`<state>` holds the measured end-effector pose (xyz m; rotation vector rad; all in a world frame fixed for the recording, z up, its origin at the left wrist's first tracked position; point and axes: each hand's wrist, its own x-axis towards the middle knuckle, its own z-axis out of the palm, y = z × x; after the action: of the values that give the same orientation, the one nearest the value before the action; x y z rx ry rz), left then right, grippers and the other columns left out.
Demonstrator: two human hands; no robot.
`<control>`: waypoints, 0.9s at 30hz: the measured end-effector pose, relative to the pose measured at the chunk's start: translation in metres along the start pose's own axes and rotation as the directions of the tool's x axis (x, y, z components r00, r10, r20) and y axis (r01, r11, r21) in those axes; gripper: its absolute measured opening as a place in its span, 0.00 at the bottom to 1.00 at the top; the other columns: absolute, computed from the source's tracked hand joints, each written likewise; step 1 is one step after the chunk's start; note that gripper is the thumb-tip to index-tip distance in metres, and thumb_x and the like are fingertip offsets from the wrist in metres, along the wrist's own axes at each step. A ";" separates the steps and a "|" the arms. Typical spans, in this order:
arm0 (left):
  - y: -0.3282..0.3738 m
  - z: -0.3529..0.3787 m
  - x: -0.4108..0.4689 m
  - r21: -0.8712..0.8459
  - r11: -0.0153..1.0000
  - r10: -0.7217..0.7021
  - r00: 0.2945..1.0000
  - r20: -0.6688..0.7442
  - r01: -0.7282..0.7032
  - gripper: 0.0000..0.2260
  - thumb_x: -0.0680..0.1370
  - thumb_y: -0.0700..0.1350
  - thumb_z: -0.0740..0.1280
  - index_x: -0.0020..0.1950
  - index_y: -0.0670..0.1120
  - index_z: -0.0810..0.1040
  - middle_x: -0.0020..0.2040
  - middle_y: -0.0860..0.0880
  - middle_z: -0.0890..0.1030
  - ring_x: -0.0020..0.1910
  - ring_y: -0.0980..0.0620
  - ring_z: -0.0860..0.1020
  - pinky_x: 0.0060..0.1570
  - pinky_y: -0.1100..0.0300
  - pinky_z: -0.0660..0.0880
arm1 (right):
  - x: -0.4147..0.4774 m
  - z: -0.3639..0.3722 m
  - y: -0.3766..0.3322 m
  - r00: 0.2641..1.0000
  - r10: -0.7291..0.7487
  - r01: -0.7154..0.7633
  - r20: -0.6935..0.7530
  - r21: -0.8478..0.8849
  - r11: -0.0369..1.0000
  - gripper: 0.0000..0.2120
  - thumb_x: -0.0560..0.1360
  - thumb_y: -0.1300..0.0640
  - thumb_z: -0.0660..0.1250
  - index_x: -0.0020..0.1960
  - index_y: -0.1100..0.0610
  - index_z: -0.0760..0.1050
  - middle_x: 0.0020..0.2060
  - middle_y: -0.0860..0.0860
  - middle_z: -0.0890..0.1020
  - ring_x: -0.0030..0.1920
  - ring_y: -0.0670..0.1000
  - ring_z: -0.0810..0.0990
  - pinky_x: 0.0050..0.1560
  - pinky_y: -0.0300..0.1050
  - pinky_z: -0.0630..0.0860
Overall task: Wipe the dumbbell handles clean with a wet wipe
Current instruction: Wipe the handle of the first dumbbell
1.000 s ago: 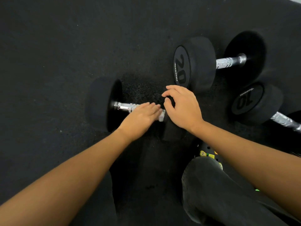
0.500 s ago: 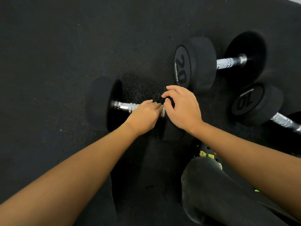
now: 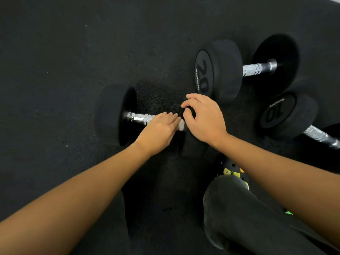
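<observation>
While crouched over the black speckled rubber floor [image 3: 55, 70], apparently midway through wiping the knurled chrome handle [image 3: 140, 117] of the nearest black round-headed dumbbell [image 3: 110, 115], with the left hand [image 3: 158, 129] curled over the bar and clamping a folded white wet wipe [image 3: 181, 125] against it (only a corner showing past the fingertips), close to the right-hand head. Steadying that head, seemingly, with the right hand [image 3: 204, 118] arched over it; no telling whether gripping or merely resting. Next, probably: draw the wipe leftward along the bare shiny stretch, twist round the underside, then on to the black dumbbells marked 20 [image 3: 219, 70] and 10 [image 3: 287, 115].
</observation>
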<state>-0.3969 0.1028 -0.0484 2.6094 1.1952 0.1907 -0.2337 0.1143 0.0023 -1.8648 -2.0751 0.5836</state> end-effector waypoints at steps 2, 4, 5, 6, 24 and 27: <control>-0.002 0.004 -0.002 0.015 1.000 0.022 1.000 -0.011 -0.022 0.16 0.69 0.37 0.72 0.56 0.36 0.80 0.54 0.39 0.82 0.53 0.41 0.81 0.56 0.47 0.74 | 0.000 0.001 0.000 1.000 0.000 0.000 0.001 -0.004 1.000 0.11 0.75 0.56 0.61 0.51 0.55 0.80 0.58 0.50 0.79 0.61 0.48 0.73 0.60 0.38 0.60; -0.002 0.000 0.004 -0.046 0.998 0.032 0.999 0.035 -0.030 0.17 0.69 0.35 0.73 0.58 0.36 0.79 0.56 0.40 0.81 0.55 0.41 0.80 0.61 0.48 0.71 | 0.000 0.000 0.000 1.000 0.004 -0.004 0.000 -0.001 1.000 0.11 0.75 0.56 0.61 0.51 0.54 0.80 0.58 0.50 0.79 0.61 0.48 0.74 0.61 0.40 0.62; -0.001 -0.006 0.008 -0.087 0.996 0.020 0.995 0.093 -0.012 0.16 0.72 0.35 0.69 0.60 0.37 0.77 0.57 0.41 0.80 0.57 0.42 0.79 0.65 0.51 0.68 | -0.001 0.000 -0.001 1.000 0.007 -0.007 0.000 0.001 1.000 0.11 0.74 0.56 0.61 0.51 0.54 0.81 0.58 0.50 0.79 0.62 0.48 0.74 0.61 0.41 0.63; 0.000 -0.011 0.015 -0.120 0.992 -0.011 0.987 0.162 0.031 0.14 0.76 0.36 0.65 0.61 0.39 0.76 0.58 0.43 0.80 0.58 0.44 0.77 0.67 0.53 0.64 | -0.001 0.000 -0.001 1.000 0.009 -0.009 0.000 0.002 1.000 0.11 0.74 0.56 0.61 0.51 0.55 0.81 0.58 0.50 0.79 0.62 0.48 0.74 0.62 0.42 0.64; -0.012 -0.011 0.014 -0.076 0.994 0.088 0.981 0.175 -0.075 0.14 0.77 0.39 0.63 0.61 0.38 0.77 0.57 0.41 0.80 0.57 0.44 0.79 0.67 0.49 0.64 | -0.001 0.000 -0.001 1.000 0.006 -0.006 -0.012 0.006 1.000 0.11 0.74 0.56 0.62 0.51 0.55 0.81 0.58 0.50 0.79 0.61 0.48 0.74 0.61 0.40 0.63; -0.008 -0.016 0.033 -0.128 0.984 -0.079 0.945 0.318 0.126 0.11 0.81 0.42 0.57 0.57 0.42 0.76 0.54 0.44 0.80 0.56 0.47 0.77 0.72 0.56 0.52 | 0.000 0.000 -0.002 1.000 0.008 -0.008 -0.012 0.027 1.000 0.11 0.73 0.56 0.61 0.50 0.56 0.81 0.57 0.51 0.80 0.61 0.49 0.74 0.61 0.40 0.64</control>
<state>-0.3851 0.1356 -0.0348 2.3337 1.1516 -0.1462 -0.2350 0.1143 0.0032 -1.8580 -2.0428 0.5979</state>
